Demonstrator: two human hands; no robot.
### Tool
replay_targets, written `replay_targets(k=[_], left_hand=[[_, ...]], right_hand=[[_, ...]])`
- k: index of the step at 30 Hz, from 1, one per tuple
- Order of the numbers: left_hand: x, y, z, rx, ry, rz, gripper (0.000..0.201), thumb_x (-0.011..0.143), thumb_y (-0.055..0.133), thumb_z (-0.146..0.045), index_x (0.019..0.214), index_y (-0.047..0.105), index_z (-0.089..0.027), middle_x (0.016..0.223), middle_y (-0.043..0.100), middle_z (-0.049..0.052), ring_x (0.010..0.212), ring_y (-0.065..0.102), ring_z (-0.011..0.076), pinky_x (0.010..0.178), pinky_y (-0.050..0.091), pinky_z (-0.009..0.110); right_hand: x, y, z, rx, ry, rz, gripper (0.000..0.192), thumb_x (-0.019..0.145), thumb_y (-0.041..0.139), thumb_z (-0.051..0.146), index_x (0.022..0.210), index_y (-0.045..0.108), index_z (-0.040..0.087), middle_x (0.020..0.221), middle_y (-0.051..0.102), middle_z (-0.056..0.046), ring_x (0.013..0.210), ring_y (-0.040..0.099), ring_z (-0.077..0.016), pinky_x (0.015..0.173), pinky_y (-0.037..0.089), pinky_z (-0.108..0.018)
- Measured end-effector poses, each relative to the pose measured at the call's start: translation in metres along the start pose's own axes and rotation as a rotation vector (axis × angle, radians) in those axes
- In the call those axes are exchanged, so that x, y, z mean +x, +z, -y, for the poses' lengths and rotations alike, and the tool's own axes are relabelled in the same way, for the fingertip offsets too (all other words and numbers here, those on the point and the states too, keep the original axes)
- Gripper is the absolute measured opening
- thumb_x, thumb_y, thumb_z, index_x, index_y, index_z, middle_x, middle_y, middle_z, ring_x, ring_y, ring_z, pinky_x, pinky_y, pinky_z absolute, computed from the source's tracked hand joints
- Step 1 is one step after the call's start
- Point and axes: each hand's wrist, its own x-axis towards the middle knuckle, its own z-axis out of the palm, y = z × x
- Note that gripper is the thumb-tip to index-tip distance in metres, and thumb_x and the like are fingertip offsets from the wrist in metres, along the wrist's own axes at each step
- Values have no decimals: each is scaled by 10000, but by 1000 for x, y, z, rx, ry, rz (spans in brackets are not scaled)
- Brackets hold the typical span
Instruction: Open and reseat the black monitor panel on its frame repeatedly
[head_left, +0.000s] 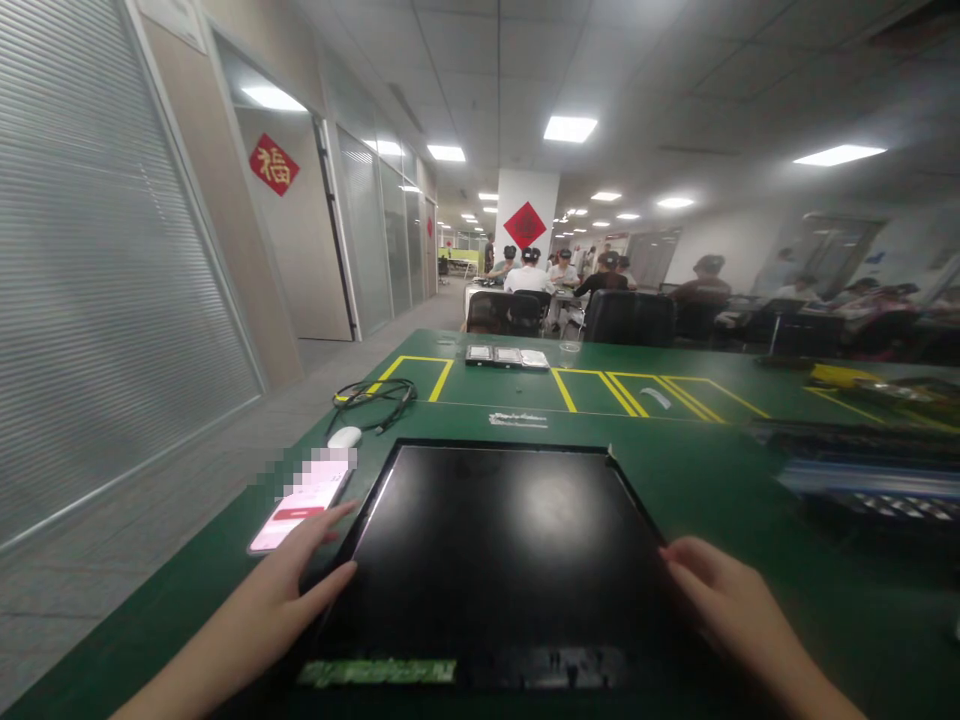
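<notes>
A black flat screen panel (487, 550) lies face up in front of me, with a green circuit board strip (379, 671) along its near edge. At its left side is my left hand (289, 575), thumb tip over the frame and fingers stretched apart just outside the edge. My right hand (720, 585) has the right edge of the panel between its thumb and curled fingers; some of those fingers are hidden. Beyond my left fingers lies a phone (304, 503) with a lit screen, and a white mouse (345, 437) sits just past it.
A coiled black cable (375, 400) rests at the table's left edge. Several hard drives (507, 357) stand in a row farther back, near yellow tape outlines (600, 375). Blurred metal parts (877, 485) lie on the right. Several people (559, 270) sit at tables behind.
</notes>
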Motion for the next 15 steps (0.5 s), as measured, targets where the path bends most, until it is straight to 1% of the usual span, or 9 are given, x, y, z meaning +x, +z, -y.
replay_targets(k=[2, 4, 7, 9, 10, 12, 14, 15], left_hand=[[-1, -16, -6, 85, 69, 26, 574, 819, 642, -502, 1342, 637, -264, 1300, 723, 93, 1164, 679, 327, 995, 530, 456], [-3, -24, -8, 135, 143, 89, 524, 779, 695, -470, 1275, 692, -301, 1296, 728, 64, 1153, 687, 317, 1000, 529, 434], [-3, -28, -4, 146, 212, 175, 456, 779, 698, -392, 1232, 717, -340, 1314, 720, 27, 1144, 696, 276, 978, 544, 372], [-2, -27, 4, 136, 265, 191, 458, 785, 696, -363, 1242, 706, -382, 1306, 725, -4, 1145, 696, 259, 976, 545, 348], [-2, -26, 8, 128, 287, 179, 461, 763, 711, -360, 1224, 716, -392, 1276, 742, -10, 1122, 707, 261, 961, 553, 341], [-2, -21, 17, 104, 277, 99, 443, 731, 721, -346, 1171, 745, -392, 1238, 761, -6, 1110, 710, 281, 980, 541, 371], [-3, -14, 23, 69, 278, 73, 421, 706, 721, -356, 1123, 767, -395, 1194, 780, 0, 1079, 721, 296, 971, 545, 396], [-5, -10, 25, 59, 267, 49, 399, 704, 715, -369, 1097, 777, -403, 1165, 791, -3, 1050, 732, 295, 942, 562, 388]], right_hand=[[1, 1, -3, 2, 0, 6, 341, 725, 524, 550, 769, 708, 267, 793, 770, -11, 772, 719, -236, 674, 511, -304], [3, 3, -6, 14, 6, 3, 343, 734, 521, 550, 778, 709, 266, 801, 772, -13, 780, 721, -236, 673, 510, -302], [3, 3, -6, 35, 14, 4, 331, 736, 534, 543, 776, 708, 264, 817, 777, -18, 793, 723, -240, 657, 507, -296], [2, 3, -3, 46, 3, 4, 316, 734, 545, 531, 766, 706, 261, 823, 778, -19, 807, 724, -240, 662, 506, -292], [1, 2, -1, 49, -4, -2, 308, 736, 545, 522, 758, 704, 259, 816, 777, -19, 806, 724, -238, 667, 505, -291], [0, 3, 1, 49, -19, -21, 292, 748, 540, 497, 750, 701, 254, 792, 772, -19, 790, 721, -235, 669, 504, -293], [0, 4, 0, 38, -33, -42, 270, 763, 538, 466, 753, 698, 249, 773, 766, -17, 764, 714, -230, 664, 500, -297], [0, 5, -1, 35, -40, -49, 259, 772, 537, 450, 757, 697, 247, 769, 764, -15, 755, 711, -228, 660, 498, -297]])
